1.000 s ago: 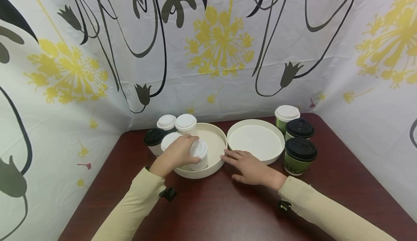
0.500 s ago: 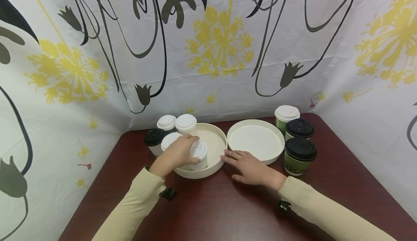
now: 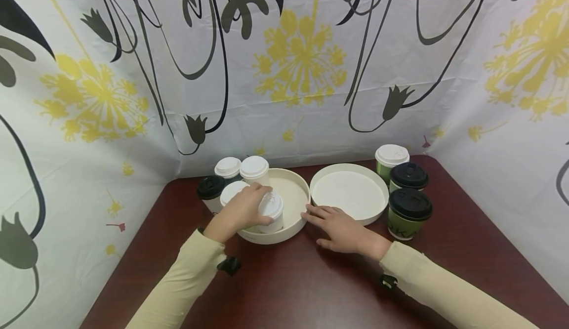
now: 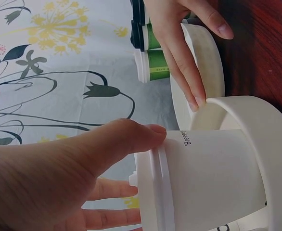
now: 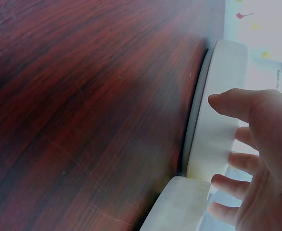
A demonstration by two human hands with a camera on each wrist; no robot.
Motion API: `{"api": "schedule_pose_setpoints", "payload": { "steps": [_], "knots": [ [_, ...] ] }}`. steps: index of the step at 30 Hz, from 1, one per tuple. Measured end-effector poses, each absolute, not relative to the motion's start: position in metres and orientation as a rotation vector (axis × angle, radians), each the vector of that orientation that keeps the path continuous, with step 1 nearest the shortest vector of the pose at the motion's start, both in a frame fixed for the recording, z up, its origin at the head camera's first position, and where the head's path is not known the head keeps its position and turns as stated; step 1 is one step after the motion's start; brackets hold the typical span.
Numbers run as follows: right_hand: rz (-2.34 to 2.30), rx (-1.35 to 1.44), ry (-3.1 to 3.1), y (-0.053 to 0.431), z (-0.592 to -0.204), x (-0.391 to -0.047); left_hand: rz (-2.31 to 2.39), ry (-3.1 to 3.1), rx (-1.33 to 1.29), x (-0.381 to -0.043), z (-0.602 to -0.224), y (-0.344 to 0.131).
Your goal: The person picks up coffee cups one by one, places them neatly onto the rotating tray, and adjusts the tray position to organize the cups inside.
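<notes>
1. The left hand (image 3: 240, 211) curls round a white lidded paper cup (image 3: 270, 213) standing inside the left round cream tray (image 3: 297, 223).
2. The right hand (image 3: 342, 228) lies flat with fingers spread, fingertips touching that tray's rim.
3. Four lidded cups crowd the tray's far-left side.
4. Second tray (image 3: 348, 190) stands empty; three green cups (image 3: 409, 213) beside it.

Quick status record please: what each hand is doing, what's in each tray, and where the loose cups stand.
left hand: grips white-lidded cup by its lid rim, cup standing in left tray
right hand: flat on table, fingertips at left tray's rim
right tray: nothing in it
left cups: four behind the left hand; in or outside the tray unclear
right cups: three green, right of right tray, two black lids, one white
</notes>
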State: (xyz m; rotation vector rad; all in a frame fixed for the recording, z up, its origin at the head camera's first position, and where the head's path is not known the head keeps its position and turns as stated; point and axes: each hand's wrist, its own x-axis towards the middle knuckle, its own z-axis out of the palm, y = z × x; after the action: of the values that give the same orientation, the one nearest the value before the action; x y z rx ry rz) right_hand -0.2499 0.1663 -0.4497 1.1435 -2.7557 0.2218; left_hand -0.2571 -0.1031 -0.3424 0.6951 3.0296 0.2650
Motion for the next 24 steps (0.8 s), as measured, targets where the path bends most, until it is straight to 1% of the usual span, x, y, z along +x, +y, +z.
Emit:
{"api": "schedule_pose_setpoints", "payload": {
  "steps": [10,16,24],
  "knots": [
    [0.226,1.138,-2.773,0.165,-0.449,-0.249,0.265,3.026,0.678,-0.256,-0.342,-0.104],
    [0.226,1.142,-2.774,0.165,-0.449,-0.249,0.278,3.061,0.697,-0.250,-0.335,-0.106],
    [0.229,1.143,-2.762,0.166,-0.448,-0.249,0.253,3.184,0.891,-0.226,-0.323,-0.095]
  ]
}}
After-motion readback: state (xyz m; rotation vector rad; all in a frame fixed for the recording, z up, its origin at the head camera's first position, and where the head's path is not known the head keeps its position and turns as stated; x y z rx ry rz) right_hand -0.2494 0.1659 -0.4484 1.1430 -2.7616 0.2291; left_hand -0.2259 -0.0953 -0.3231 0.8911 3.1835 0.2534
